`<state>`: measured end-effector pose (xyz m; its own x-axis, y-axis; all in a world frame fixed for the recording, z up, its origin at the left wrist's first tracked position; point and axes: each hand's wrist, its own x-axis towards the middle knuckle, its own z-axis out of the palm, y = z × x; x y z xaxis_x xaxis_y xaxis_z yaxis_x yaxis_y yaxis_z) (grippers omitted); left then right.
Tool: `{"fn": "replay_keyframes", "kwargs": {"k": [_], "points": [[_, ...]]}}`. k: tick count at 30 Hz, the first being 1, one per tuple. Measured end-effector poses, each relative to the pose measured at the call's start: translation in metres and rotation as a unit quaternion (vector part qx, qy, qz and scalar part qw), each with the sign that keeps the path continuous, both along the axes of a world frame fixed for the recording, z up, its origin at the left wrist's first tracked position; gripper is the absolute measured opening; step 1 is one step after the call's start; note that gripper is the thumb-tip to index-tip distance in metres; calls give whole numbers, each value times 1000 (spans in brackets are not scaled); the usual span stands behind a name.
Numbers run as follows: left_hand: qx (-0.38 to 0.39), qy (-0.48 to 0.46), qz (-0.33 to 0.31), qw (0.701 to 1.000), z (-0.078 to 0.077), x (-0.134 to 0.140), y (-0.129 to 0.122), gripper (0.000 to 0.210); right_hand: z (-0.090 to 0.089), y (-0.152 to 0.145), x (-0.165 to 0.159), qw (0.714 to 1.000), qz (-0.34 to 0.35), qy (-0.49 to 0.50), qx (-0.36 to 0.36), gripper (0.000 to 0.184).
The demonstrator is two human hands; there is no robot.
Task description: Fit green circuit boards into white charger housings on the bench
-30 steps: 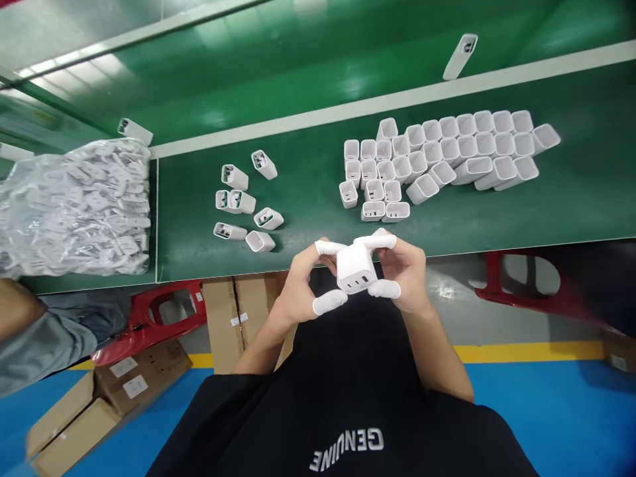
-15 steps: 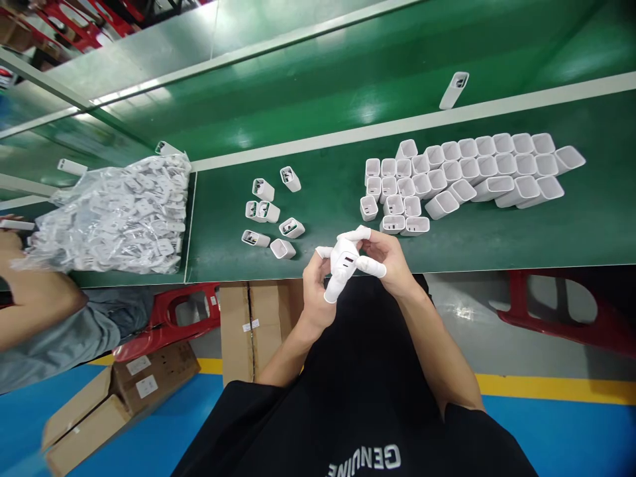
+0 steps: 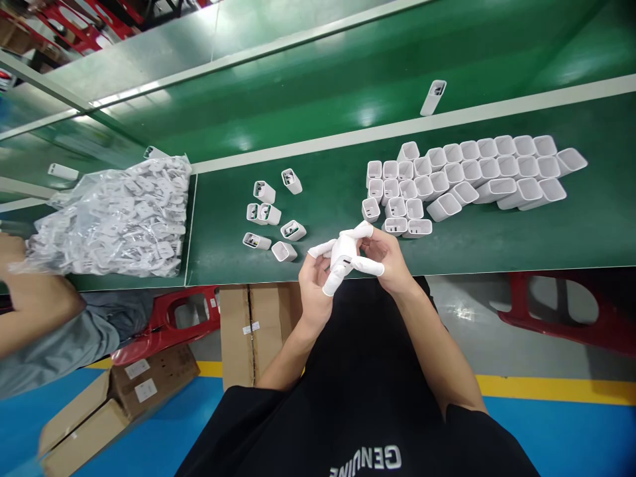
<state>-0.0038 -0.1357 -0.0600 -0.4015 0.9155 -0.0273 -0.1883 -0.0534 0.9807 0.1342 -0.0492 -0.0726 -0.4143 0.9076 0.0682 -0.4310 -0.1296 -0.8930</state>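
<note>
Between my two hands, at the table's front edge, is a white charger housing with a dark port slot in its end face. My left hand grips it from the left, with white finger cots on thumb and finger. From the right, my right hand pinches the same housing, its fingertips also in white cots. Several open white housings stand in a close-set block just beyond my right hand. Beyond my left hand, a looser group of housings shows circuit boards inside most of them.
A clear plastic bag of small white parts lies at the left. Behind the white strip, a single housing lies on the green belt. A co-worker's arm is at far left. Cardboard boxes and red stools stand below.
The housing in my hands has tilted, so its port face shows less. My left hand's finger has stretched out a little. On the belt, the single housing has moved left.
</note>
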Motion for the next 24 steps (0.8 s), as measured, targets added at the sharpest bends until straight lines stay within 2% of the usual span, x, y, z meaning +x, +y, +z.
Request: {"fn": "replay_keyframes", "kwargs": {"k": [4, 8, 15, 24], "points": [[-15, -60, -1, 998, -4, 5, -1, 47, -8, -2, -2, 998, 14, 6, -59, 54], [-48, -80, 11, 996, -4, 9, -1, 47, -17, -6, -3, 994, 40, 0, -103, 51], [-75, -104, -3, 992, -6, 9, 1, 56, -22, -5, -5, 995, 22, -8, -96, 53], [-70, -112, 3, 991, -6, 14, 1, 54, -13, -4, -5, 994, 24, 7, -106, 45]]}}
